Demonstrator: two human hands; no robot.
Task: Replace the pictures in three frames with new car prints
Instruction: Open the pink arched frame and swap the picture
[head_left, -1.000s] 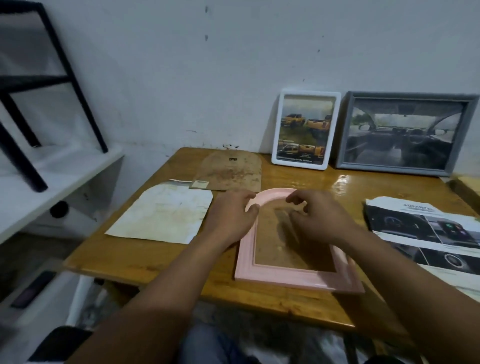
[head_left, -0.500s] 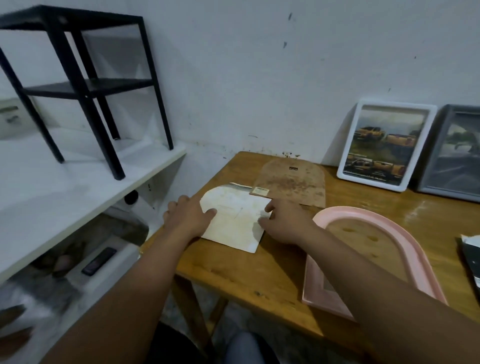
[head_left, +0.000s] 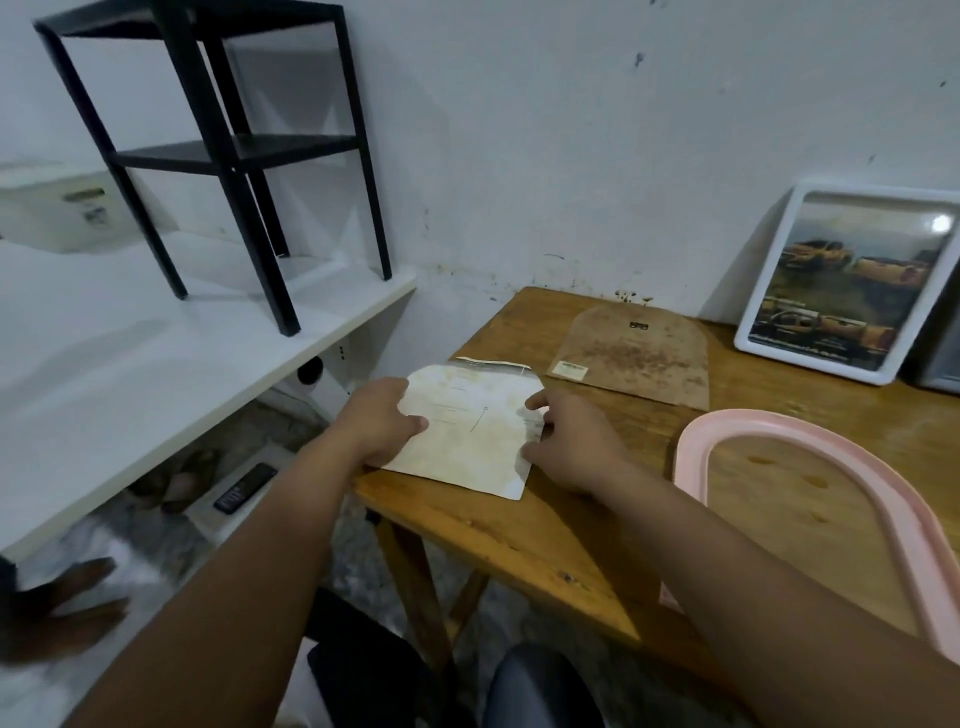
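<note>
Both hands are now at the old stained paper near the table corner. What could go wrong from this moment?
1. The stained paper looks worn, and the left hand and right hand hold it at opposite edges; pulling unevenly may tear it.
2. It lies at the corner of the table, so a careless slide may drop it to the floor.
3. The pink frame appears to overhang the near edge beside the right forearm; a bump may knock it off.
</note>
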